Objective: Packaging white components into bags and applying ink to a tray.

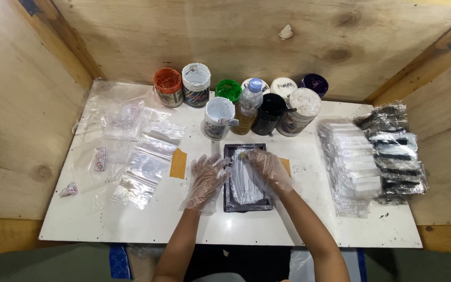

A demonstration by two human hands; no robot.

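A black rectangular tray (228,204) smeared with white paint lies on the white tabletop in front of me. My left hand (207,179), in a clear plastic glove, rests at the tray's left edge with fingers spread. My right hand (267,168), gloved the same way, lies over the tray's upper right part and seems to pinch a small yellowish tool near the top edge; what it grips is hard to make out.
Several paint jars (197,83) and a clear bottle (248,107) stand in a row behind the tray. Clear plastic bags (144,167) lie at left, an orange card (178,163) beside them. Stacks of packed white and black items (358,167) fill the right side. Plywood walls (22,104) enclose the table.
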